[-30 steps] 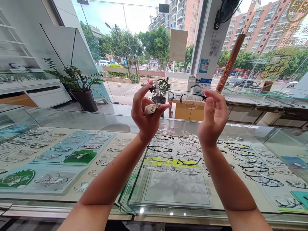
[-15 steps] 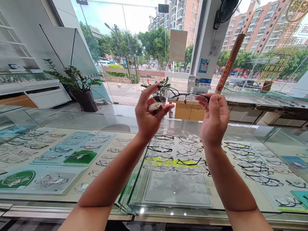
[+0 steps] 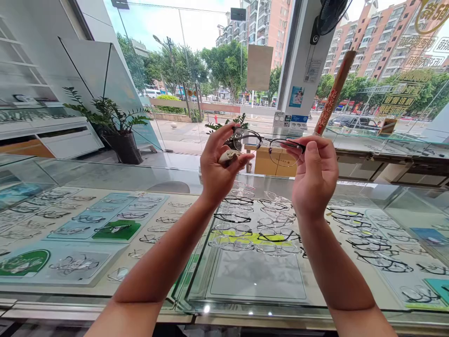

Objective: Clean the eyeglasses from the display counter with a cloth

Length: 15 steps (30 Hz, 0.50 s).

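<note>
A pair of dark half-rimmed glasses (image 3: 265, 139) is held up above the glass counter, between my two hands. My left hand (image 3: 220, 168) has its index finger at the left end of the frame, while its other fingers are curled round a folded pale cloth (image 3: 229, 157) in the palm. My right hand (image 3: 314, 178) pinches the right end of the glasses with thumb and fingers. The lenses face the window, and the trees and street show through them.
Rows of glasses (image 3: 233, 217) lie inside the glass display counter (image 3: 168, 304) below my arms. Beyond it are a potted plant (image 3: 124, 147) on the left, a yellow cabinet (image 3: 266, 161), a slanting wooden post (image 3: 336, 91) and large windows.
The glasses have tilted slightly, their left lens now a little lower. My left hand has shifted slightly right and my right hand slightly right too.
</note>
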Each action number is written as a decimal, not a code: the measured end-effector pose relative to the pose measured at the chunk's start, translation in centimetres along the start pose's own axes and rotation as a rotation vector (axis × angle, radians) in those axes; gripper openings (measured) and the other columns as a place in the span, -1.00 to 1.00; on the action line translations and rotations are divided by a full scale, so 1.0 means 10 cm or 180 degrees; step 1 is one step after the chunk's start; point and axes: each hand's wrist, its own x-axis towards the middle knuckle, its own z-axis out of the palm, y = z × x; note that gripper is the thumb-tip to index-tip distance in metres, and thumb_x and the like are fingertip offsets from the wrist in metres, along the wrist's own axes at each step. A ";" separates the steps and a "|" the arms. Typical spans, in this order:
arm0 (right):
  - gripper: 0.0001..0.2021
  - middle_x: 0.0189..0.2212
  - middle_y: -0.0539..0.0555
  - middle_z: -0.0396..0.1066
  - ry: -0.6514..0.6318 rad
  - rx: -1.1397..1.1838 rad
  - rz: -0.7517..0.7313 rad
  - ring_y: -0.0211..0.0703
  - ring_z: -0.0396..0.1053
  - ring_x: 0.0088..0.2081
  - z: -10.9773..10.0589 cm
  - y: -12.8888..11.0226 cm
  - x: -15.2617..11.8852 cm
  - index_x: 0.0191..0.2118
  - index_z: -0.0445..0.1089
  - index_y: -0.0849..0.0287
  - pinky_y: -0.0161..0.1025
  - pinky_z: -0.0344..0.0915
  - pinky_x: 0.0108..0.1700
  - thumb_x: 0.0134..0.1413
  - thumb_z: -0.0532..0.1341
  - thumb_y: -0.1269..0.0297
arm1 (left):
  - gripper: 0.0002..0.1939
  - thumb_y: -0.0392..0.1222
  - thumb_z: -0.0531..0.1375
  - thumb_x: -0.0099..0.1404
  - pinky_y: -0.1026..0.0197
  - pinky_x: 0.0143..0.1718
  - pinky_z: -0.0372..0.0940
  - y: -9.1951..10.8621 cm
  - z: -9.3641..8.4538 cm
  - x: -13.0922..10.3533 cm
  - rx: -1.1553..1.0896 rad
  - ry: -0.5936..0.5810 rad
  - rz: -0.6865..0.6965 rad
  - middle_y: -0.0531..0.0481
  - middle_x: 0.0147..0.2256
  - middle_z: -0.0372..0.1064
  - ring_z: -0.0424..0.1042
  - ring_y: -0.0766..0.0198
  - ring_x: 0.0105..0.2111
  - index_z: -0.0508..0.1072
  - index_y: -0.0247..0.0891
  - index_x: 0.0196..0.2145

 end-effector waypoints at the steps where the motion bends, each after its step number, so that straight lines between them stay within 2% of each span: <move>1: -0.72 -0.05 0.14 0.50 0.0004 0.0026 0.0007 0.01 0.64 0.02 0.00 0.01 0.00 0.12 0.42 -0.06 0.06 0.60 0.11 0.61 0.01 0.03 | -0.23 0.30 0.46 0.32 0.22 -0.33 0.55 0.00 0.01 0.00 -0.0008 -0.0003 -0.0003 -0.28 0.26 0.53 0.67 0.03 0.00 0.39 0.01 0.36; 5: -0.68 -0.05 0.13 0.53 -0.0068 -0.0209 -0.0012 0.00 0.63 0.04 -0.06 0.00 0.05 0.12 0.43 -0.06 0.02 0.60 0.08 0.61 -0.01 0.02 | -0.16 0.26 0.51 0.27 0.25 -0.40 0.49 0.01 -0.01 0.01 0.0039 -0.0042 -0.0008 -0.26 0.27 0.53 0.67 0.15 -0.19 0.36 0.08 0.38; 8: -0.76 -0.08 0.11 0.58 -0.0234 -0.0453 -0.0072 0.01 0.61 0.04 -0.17 -0.08 0.12 0.02 0.50 -0.03 0.05 0.54 0.15 0.56 0.10 0.08 | -0.20 0.25 0.51 0.27 0.24 -0.42 0.46 0.03 -0.07 0.02 0.0091 -0.0220 0.0045 -0.21 0.28 0.53 0.61 0.26 -0.32 0.40 0.09 0.37; 11: -0.90 -0.10 0.08 0.61 -0.0687 -0.0812 -0.0193 0.04 0.56 0.04 -0.27 -0.17 0.19 -0.12 0.57 -0.01 0.11 0.46 0.21 0.42 0.29 0.18 | -0.22 0.26 0.53 0.24 0.20 -0.43 0.44 0.08 -0.13 0.04 0.0314 -0.0405 0.0130 -0.17 0.25 0.56 0.55 0.29 -0.39 0.47 0.07 0.33; 15: -0.93 -0.11 0.07 0.61 -0.1180 -0.1094 -0.0243 0.08 0.54 0.02 -0.31 -0.20 0.22 -0.18 0.61 -0.01 0.16 0.44 0.19 0.35 0.34 0.24 | -0.25 0.23 0.52 0.27 0.17 -0.38 0.50 0.18 -0.15 0.05 0.0501 -0.0604 0.0290 -0.16 0.19 0.60 0.57 0.26 -0.37 0.48 0.05 0.34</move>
